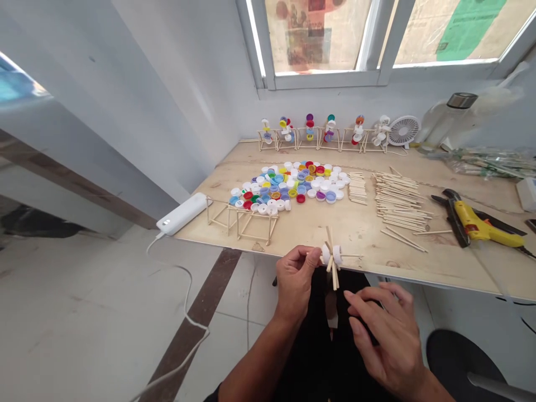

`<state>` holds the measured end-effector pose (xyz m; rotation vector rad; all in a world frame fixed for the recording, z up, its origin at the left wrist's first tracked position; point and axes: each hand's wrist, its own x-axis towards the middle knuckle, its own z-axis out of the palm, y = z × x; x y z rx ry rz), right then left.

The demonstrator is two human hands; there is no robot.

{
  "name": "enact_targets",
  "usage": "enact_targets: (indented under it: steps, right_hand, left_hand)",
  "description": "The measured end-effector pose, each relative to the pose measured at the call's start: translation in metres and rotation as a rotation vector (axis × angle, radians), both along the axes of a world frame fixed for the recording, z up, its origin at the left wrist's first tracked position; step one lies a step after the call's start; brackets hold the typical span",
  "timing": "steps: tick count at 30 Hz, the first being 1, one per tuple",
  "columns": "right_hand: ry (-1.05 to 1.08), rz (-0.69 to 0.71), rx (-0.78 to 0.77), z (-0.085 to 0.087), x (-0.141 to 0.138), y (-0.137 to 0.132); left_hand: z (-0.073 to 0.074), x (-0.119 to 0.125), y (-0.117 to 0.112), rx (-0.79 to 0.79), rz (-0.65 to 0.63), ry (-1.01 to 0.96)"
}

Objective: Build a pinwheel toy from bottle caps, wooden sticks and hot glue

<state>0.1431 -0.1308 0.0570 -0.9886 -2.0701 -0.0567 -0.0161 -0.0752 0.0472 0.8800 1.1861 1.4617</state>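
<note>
From here I pinch a stick-and-cap piece [330, 257] with my left hand [295, 279], right hand [387, 330] loosely spread, tabletop [358, 229] and window [320, 36] beyond

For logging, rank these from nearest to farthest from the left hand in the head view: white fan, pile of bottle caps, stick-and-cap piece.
1. Stick-and-cap piece: held in the left hand.
2. Pile of bottle caps: beyond the hand, mid-table.
3. White fan: at the back, toward the right.
</note>
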Motion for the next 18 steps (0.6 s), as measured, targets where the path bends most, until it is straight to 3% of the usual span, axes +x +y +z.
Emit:
enact_targets:
  steps: [3, 11, 18]
  right_hand:
    - [0.020, -0.049, 0.024, -0.005, 0.006, -0.002]
    - [-0.081, -0.004, 0.096, 0.022, -0.018, 0.017]
    - [0.010, -0.001, 0.013, -0.005, -0.002, 0.000]
  left_hand:
    - [0.001, 0.001, 0.002, -0.002, 0.007, 0.009]
    - [0.005, 0.001, -0.001, 0.019, -0.015, 0.139]
    - [0.002, -0.002, 0.004, 0.007, 0.036, 0.085]
